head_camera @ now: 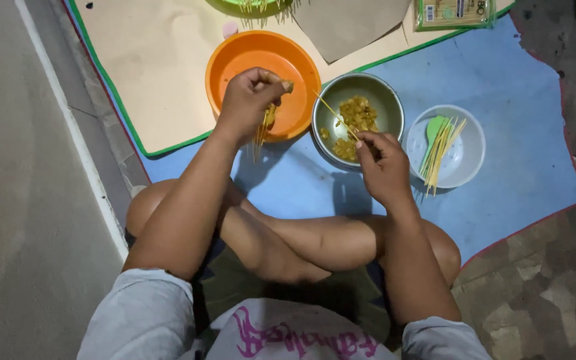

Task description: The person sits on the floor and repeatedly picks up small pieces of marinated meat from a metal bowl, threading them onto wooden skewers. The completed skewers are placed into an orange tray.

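Head view: right hand (383,162) on skewer (336,115)

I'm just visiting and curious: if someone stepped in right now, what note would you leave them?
Left hand: closed grip on a loaded skewer bunch, over the orange bowl.
Right hand: pinching a bare skewer, its tip over the metal bowl of yellow pieces.
Spare sticks lie in the white bowl to the right.
Done: a few sticks loaded.
Left: pieces remain in the bowl, many sticks unused.
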